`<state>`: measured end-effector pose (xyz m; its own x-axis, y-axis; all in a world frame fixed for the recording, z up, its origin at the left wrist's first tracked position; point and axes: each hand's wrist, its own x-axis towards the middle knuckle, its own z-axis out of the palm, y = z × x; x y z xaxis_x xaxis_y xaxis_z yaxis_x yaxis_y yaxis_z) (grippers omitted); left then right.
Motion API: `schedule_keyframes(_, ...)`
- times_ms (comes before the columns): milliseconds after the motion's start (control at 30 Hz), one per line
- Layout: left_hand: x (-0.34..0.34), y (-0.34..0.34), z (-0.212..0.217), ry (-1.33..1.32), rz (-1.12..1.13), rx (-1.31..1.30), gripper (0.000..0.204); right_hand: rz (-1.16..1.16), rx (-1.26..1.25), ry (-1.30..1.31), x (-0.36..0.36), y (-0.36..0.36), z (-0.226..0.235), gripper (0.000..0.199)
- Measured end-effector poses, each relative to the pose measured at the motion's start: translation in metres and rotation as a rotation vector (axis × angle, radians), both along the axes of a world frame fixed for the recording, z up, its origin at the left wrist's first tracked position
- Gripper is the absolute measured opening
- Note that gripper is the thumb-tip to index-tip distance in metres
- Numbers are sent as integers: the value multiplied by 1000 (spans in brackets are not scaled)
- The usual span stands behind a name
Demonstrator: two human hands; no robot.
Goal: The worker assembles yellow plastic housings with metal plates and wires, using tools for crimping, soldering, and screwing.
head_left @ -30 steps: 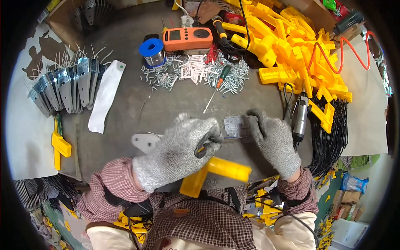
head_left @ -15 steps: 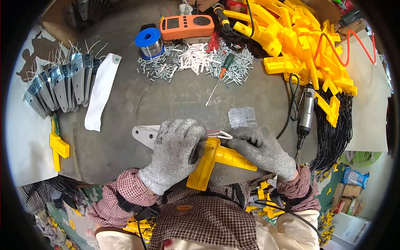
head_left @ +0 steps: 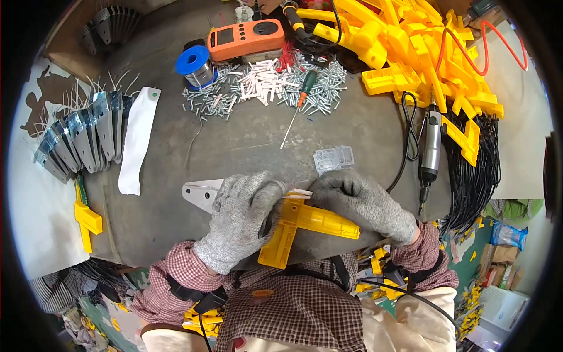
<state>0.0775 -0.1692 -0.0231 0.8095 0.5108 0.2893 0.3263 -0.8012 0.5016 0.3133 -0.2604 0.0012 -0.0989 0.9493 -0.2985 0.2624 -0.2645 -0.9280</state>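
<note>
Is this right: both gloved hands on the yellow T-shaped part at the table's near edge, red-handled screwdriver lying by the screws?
Not quite. The head view shows the screwdriver by the screws has a green handle with an orange collar, not red. The rest holds: left hand and right hand, both gloved, are on the yellow T-shaped part at the table's near edge.

Both hands gloved, grey knit. Left hand (head_left: 243, 220) curled, knuckles up, fingers bent inward. Right hand (head_left: 360, 202) cupped opposite, fingertips meeting left's. Forearms in checked sleeves.
</note>
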Motion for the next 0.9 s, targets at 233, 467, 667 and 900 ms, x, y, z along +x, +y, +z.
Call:
schedule_keyframes(233,2,-9,24,95,-57,412,36,-127,241,-304,4,34,-21,17)
schedule_keyframes(467,8,-23,31,243,-40,122,34,-160,373,-633,2,38,-31,22)
schedule_keyframes(667,19,-4,17,82,-53,-33,29,-143,434,-609,5,40,-39,25)
schedule_keyframes(900,19,-1,22,124,-220,86,35,-78,252,-528,7,41,-28,16)
